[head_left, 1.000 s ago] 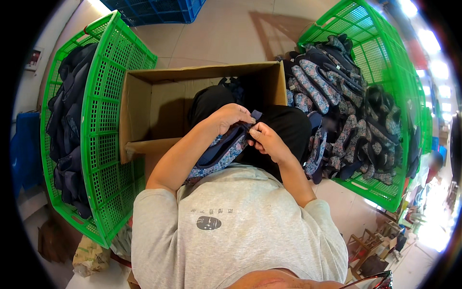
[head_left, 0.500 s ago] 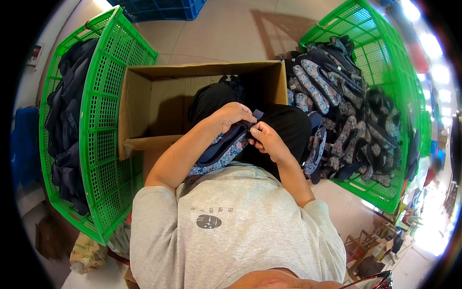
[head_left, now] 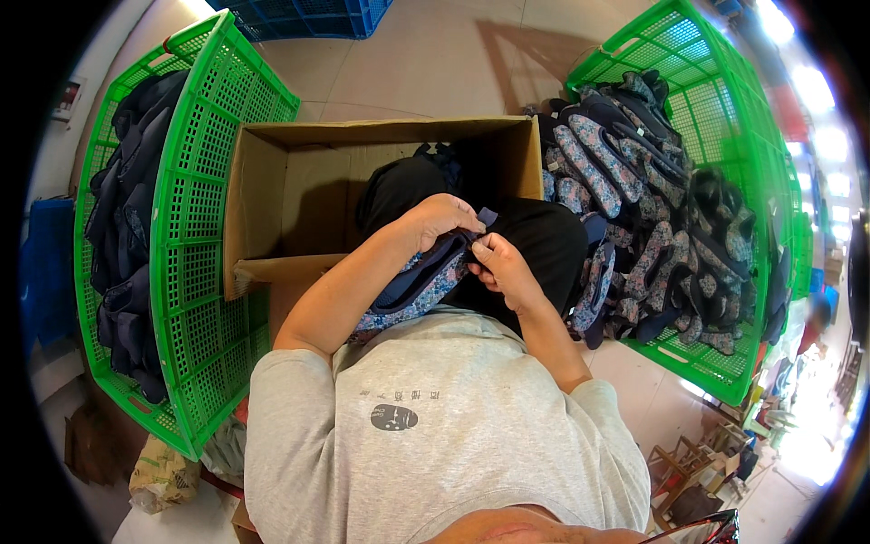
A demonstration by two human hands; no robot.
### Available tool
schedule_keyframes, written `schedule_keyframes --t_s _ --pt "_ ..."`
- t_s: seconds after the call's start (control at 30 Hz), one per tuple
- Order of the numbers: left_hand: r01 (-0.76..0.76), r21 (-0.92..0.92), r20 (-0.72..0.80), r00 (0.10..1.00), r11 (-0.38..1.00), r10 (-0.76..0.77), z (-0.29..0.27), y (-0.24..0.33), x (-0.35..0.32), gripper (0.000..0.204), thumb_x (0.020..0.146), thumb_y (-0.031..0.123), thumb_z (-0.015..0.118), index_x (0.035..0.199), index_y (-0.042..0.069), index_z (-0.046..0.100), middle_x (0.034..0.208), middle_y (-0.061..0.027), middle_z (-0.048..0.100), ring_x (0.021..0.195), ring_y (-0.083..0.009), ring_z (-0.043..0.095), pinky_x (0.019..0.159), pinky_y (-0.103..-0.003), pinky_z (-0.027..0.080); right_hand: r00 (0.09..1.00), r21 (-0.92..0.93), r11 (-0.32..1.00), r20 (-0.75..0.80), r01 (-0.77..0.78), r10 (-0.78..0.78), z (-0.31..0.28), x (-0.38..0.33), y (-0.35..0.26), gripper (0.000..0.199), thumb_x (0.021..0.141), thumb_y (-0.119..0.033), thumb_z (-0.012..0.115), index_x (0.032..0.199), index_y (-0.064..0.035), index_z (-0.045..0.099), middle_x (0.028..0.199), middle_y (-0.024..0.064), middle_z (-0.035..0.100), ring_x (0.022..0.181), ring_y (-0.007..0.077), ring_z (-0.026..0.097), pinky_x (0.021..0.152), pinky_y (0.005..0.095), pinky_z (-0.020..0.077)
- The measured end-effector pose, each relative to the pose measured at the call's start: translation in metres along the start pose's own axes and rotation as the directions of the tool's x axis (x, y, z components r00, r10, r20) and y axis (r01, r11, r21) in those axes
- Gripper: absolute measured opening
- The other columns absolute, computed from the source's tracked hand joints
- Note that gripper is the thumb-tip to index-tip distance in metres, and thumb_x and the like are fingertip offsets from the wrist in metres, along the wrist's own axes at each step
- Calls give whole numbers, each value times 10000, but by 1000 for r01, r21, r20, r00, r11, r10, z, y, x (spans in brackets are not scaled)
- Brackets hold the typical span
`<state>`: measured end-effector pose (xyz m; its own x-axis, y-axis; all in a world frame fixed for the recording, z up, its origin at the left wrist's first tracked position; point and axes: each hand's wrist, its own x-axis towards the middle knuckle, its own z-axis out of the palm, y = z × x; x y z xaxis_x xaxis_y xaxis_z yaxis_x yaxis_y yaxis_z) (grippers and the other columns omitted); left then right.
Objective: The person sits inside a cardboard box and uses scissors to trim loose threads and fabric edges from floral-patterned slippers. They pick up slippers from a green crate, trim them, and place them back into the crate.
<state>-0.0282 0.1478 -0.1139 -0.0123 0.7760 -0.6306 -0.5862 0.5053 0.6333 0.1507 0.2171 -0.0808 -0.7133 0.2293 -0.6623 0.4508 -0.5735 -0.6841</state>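
A floral cloth shoe upper [head_left: 419, 292] with a dark navy lining lies across my lap, against the front of my grey shirt. My left hand [head_left: 441, 220] pinches its far end, where a short navy strap [head_left: 488, 217] sticks out past the fingertips. Close beside it, my right hand [head_left: 504, 270] is closed, thumb and forefinger pinching the dark edge of the same upper. The two sets of fingertips nearly meet. Exactly which bit of edge lies between them is too small and dark to make out.
Beyond my knees stands an open cardboard box [head_left: 304, 195] with some dark pieces in it. A green crate [head_left: 204, 227] of navy pieces is on the left. Another green crate [head_left: 707, 95] at right is heaped with floral uppers [head_left: 598, 168]. A blue crate [head_left: 313, 20] sits farther off.
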Motion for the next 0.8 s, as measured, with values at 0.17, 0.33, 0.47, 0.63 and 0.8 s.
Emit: schedule_keyframes --t_s 0.17,0.33,0.47,0.63,0.8 --pt "-4 20 -2 1000 1000 4 1 1 -1 97 796 35 723 720 42 663 767 -63 676 730 -144 622 732 -255 487 999 5 1000 -33 2 -2 2 -1 2 134 995 -240 571 973 -123 510 744 12 562 506 14 380 436 166 261" --pt "-7 52 -37 999 999 9 -1 -2 2 98 792 41 729 717 46 666 765 -59 675 730 -144 616 732 -253 481 998 -6 1000 -59 -7 7 3 0 3 134 993 -240 575 971 -124 511 735 16 562 506 15 381 438 167 262" --pt "-21 69 -36 999 997 24 -1 -3 3 95 789 44 732 719 47 669 763 -58 675 726 -144 611 732 -256 479 999 16 1000 -46 13 -12 2 0 4 141 1002 -238 571 944 -119 520 737 10 569 495 1 390 416 141 267" --pt "-14 62 -48 999 998 17 1 -2 1 96 789 44 732 717 51 669 768 -54 675 723 -144 605 725 -256 474 999 25 999 -33 22 -21 2 -1 4 134 1004 -229 565 948 -115 520 736 10 568 494 -1 389 415 140 263" --pt "-33 61 -75 996 998 38 2 -4 3 78 815 73 733 765 52 676 785 -53 676 742 -139 606 739 -258 474 1000 42 999 -21 17 -16 -2 -1 7 117 1004 -230 560 971 -129 513 729 16 558 494 12 369 425 162 244"
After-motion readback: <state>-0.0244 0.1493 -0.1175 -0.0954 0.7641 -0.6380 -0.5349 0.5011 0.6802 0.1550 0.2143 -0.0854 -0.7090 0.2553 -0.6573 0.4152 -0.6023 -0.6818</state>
